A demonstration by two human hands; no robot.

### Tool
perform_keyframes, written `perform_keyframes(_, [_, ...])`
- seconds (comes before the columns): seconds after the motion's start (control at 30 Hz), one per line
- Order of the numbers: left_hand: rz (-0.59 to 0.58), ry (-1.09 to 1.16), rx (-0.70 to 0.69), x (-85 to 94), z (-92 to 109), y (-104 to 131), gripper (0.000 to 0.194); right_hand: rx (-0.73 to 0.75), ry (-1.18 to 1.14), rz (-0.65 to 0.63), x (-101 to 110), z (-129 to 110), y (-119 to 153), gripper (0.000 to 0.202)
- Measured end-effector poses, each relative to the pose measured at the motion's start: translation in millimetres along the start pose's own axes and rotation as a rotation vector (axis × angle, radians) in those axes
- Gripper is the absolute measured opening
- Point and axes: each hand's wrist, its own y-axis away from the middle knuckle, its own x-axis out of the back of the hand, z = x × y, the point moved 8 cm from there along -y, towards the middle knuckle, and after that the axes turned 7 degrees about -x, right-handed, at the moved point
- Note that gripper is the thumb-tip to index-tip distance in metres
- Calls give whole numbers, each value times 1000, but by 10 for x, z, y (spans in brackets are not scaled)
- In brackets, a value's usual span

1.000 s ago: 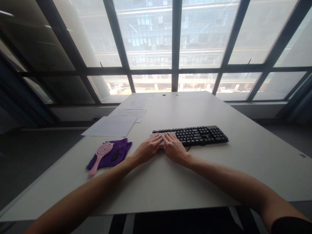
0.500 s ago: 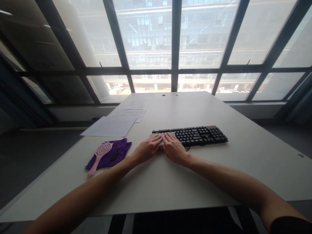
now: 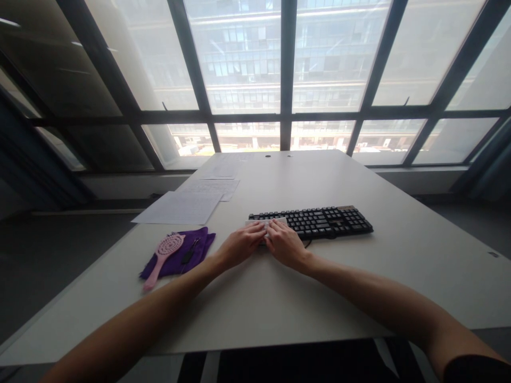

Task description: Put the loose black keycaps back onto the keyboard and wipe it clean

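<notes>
A flat white piece, possibly a tissue or cloth, lies over the left end of the black keyboard. Its kind is hard to make out, since my fingers cover much of it. My left hand rests on its left part, fingers stretched forward. Beside it, my right hand lies on the right part with its fingers extended and slightly bent. The two hands are close together, fingertips pointing away from me. Neither hand is wrapped round anything.
Left of my hands a pink hairbrush lies on a folded purple cloth, along with a small black item. Paper sheets are spread farther back on the white table. Windows stand beyond its far edge.
Both hands stay in the same place on the white piece. The fingers of my right hand have shifted slightly and look a little more bent and apart.
</notes>
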Motion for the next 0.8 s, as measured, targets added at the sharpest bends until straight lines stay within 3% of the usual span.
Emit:
perform_keyframes(0.3, [-24,-31,69,-67,-80,19,45,-25,-3,-5,-90,43,1,55])
perform_keyframes(0.8, [-26,-50,18,-36,-31,0,41,-15,32,-24,-66,7,6,53])
